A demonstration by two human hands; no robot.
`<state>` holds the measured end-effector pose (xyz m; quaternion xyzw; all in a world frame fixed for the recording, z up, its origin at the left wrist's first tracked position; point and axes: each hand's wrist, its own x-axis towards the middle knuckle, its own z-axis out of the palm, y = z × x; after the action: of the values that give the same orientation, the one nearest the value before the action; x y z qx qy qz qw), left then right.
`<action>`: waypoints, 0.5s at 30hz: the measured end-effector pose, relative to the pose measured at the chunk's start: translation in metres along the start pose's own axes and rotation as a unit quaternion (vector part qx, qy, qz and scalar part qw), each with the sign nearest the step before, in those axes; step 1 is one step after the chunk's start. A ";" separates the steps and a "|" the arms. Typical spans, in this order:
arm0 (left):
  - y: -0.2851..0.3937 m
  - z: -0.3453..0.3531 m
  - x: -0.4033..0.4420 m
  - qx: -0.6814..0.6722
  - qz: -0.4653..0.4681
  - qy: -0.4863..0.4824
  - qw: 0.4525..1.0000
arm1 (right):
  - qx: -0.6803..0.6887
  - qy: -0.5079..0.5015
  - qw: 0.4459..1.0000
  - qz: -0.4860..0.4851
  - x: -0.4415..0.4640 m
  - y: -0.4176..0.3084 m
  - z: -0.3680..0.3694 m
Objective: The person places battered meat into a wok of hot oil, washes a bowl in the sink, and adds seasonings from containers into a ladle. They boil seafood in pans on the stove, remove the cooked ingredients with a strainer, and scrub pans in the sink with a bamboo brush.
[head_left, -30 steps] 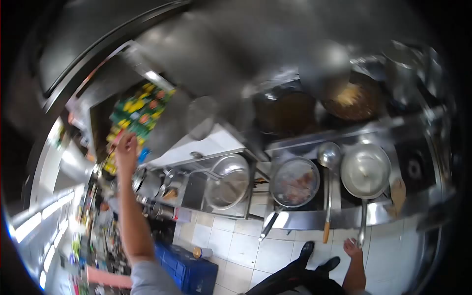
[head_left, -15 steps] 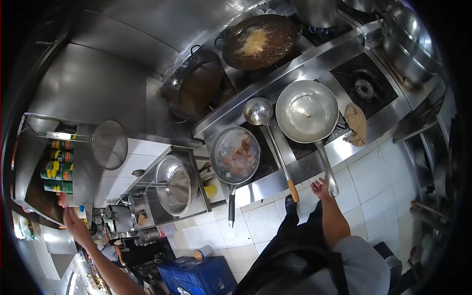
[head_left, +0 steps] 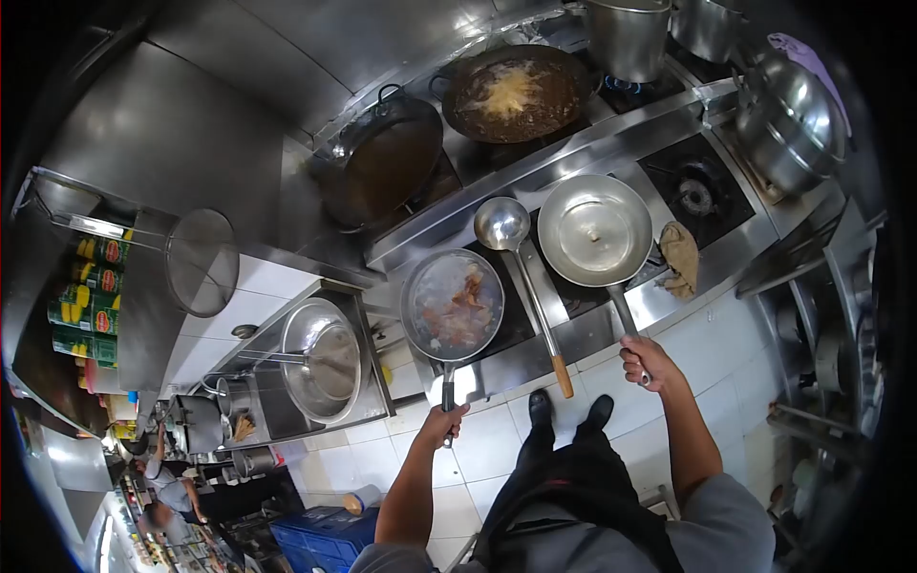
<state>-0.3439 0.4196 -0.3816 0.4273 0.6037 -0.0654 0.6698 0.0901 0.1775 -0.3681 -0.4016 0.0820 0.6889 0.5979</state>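
Observation:
My left hand (head_left: 443,425) is closed round the black handle of a frying pan (head_left: 452,306), which holds pieces of food in cloudy liquid. My right hand (head_left: 647,364) grips the metal handle of a second, wider pan (head_left: 595,229) with a little clear liquid at its bottom. Both pans rest on the stove. Between them lies a large ladle (head_left: 502,224), its wooden handle end reaching past the stove's front edge. A folded brown cloth (head_left: 679,259) lies just right of the wider pan.
Behind are a wok of bubbling brown liquid (head_left: 516,94), a dark wok (head_left: 392,162) and tall pots (head_left: 626,40). At left are a strainer (head_left: 202,263), a steel bowl (head_left: 322,360), cans (head_left: 98,277) and a blue crate (head_left: 320,537). A person (head_left: 172,487) stands at far left.
My left hand has come from the shelf of cans at far left to the frying pan's handle. My right hand has closed on the wider pan's handle. The view has shifted.

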 end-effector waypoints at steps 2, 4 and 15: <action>-0.003 0.013 -0.005 -0.019 0.049 0.047 0.998 | -0.053 0.026 0.998 -0.012 -0.004 0.003 0.012; -0.002 0.024 -0.013 -0.029 0.073 0.061 0.995 | -0.095 0.061 0.993 -0.031 -0.005 0.007 0.018; 0.012 0.026 -0.063 -0.019 0.099 0.094 0.990 | -0.158 0.061 0.985 -0.025 -0.033 0.007 0.034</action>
<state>-0.3334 0.3832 -0.3233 0.4766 0.6198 0.0530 0.6211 0.0673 0.1706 -0.3269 -0.5346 -0.0016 0.6524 0.5373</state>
